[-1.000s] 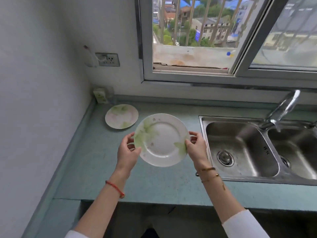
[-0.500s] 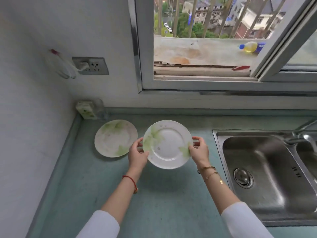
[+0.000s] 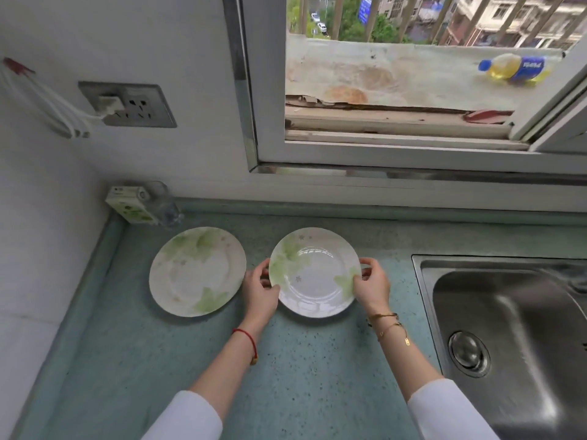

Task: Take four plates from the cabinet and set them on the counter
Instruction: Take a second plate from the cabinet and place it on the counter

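Holding round white plate with green leaves (image 3: 314,273) mid-frame, left hand (image 3: 260,292) and right hand (image 3: 371,285) fingers curled on its edges, maybe just touching blue-green speckled counter (image 3: 301,369). Beside matching second plate (image 3: 197,271), lying flat at left.

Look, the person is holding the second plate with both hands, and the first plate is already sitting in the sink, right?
Not quite. The head view shows the first plate lying on the green counter, left of the second plate, not in the sink. The rest is right: the left hand and the right hand both hold the second plate by its rim.
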`<action>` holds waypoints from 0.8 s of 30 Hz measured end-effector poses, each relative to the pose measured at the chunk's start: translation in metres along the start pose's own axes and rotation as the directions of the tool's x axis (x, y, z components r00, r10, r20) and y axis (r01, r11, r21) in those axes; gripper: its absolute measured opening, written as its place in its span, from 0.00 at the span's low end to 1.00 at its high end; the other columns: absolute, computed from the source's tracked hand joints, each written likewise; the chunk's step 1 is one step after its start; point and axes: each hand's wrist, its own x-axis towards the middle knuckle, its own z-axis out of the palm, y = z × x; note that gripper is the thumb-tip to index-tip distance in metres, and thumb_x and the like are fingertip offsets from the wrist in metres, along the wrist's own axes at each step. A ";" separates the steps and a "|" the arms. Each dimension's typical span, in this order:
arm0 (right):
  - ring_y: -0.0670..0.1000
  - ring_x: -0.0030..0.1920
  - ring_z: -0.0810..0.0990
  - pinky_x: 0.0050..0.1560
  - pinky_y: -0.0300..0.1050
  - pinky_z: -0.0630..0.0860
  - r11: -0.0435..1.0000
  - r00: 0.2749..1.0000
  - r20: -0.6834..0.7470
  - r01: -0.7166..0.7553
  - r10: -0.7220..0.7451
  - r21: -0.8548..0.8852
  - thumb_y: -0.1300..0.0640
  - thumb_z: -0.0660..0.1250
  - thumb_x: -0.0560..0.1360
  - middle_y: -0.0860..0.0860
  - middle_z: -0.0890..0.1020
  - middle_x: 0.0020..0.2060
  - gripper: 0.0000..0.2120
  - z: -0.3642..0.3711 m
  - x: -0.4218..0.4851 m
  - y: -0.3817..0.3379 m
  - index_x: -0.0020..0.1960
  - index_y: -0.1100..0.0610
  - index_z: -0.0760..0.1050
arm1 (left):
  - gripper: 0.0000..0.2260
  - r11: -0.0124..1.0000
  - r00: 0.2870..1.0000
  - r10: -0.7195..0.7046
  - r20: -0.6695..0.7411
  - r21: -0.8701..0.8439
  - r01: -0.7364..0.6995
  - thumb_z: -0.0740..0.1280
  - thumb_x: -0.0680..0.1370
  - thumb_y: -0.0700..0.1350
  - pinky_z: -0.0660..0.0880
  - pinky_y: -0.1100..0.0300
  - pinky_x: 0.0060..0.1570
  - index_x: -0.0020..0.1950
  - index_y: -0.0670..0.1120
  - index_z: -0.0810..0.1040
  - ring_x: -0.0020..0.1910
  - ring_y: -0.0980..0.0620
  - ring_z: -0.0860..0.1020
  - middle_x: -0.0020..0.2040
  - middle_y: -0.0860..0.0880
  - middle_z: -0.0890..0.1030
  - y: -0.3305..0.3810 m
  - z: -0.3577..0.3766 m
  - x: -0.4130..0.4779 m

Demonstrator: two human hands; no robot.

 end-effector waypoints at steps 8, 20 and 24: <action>0.58 0.52 0.79 0.56 0.55 0.78 0.999 1.000 0.015 0.010 -0.009 -0.043 0.68 0.62 0.71 0.57 0.81 0.51 0.19 0.005 0.005 0.001 0.60 0.57 0.75 | 0.27 0.998 1.000 0.003 -0.019 0.065 -0.001 0.69 0.71 0.33 0.79 0.58 0.51 0.69 0.48 0.74 0.44 0.57 0.78 0.57 0.46 0.76 0.004 0.002 0.003; 0.60 0.57 0.76 0.59 0.57 0.75 0.992 1.000 0.012 -0.006 0.008 -0.127 0.60 0.61 0.74 0.59 0.79 0.52 0.16 -0.011 -0.010 -0.008 0.61 0.59 0.75 | 0.24 0.994 0.999 -0.030 -0.009 0.101 0.031 0.66 0.78 0.41 0.73 0.56 0.61 0.75 0.45 0.68 0.59 0.52 0.76 0.68 0.45 0.75 0.021 -0.021 -0.017; 0.52 0.51 0.77 0.56 0.48 0.76 0.999 0.993 0.118 0.030 -0.033 0.030 0.58 0.62 0.78 0.54 0.79 0.52 0.14 -0.036 -0.057 -0.035 0.62 0.58 0.74 | 0.22 0.999 1.000 0.012 -0.026 -0.043 -0.013 0.66 0.79 0.42 0.70 0.63 0.59 0.73 0.47 0.71 0.61 0.56 0.74 0.68 0.50 0.75 0.048 -0.049 -0.059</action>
